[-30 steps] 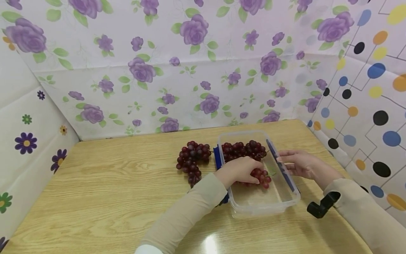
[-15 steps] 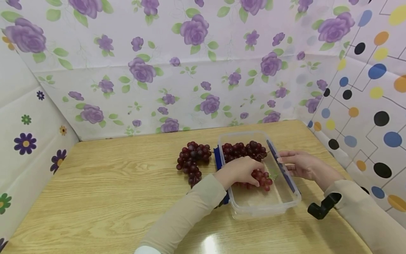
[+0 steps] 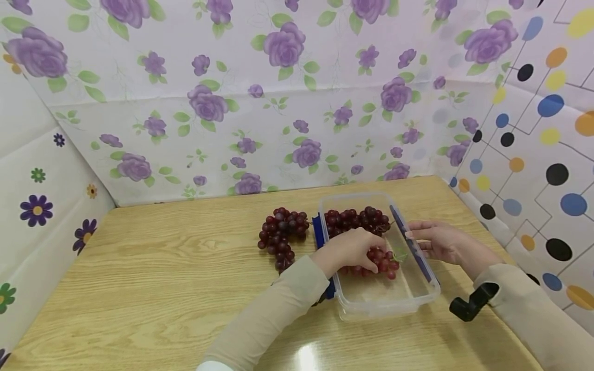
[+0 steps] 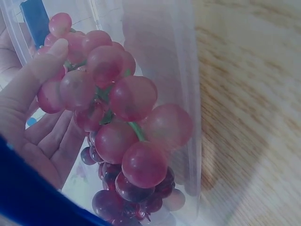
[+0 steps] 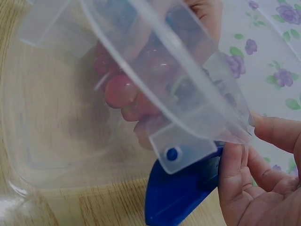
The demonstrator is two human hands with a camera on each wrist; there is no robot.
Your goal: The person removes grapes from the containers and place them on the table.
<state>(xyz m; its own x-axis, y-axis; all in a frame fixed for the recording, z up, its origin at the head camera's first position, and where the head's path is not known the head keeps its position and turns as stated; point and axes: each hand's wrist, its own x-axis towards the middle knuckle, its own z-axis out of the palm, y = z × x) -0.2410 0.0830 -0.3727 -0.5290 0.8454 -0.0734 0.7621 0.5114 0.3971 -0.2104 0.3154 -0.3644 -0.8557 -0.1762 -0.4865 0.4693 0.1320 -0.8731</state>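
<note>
On the bench (image 3: 162,278), a dark bunch (image 3: 278,236) lies just left of the clear box (image 3: 385,308). A second dark bunch (image 3: 355,218) sits in the box's far part. Nearer, the left hand (image 3: 353,249) holds a red bunch (image 3: 387,265) inside, fingers curled round it. The right hand (image 3: 440,241) pinches the box's right rim beside a blue flap (image 5: 181,190).

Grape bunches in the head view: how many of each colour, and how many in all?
Dark red: 2, the outer bunch beside the box and the far bunch inside it
Lighter red: 1, the near bunch in the left hand
Total: 3 that can be told apart
</note>
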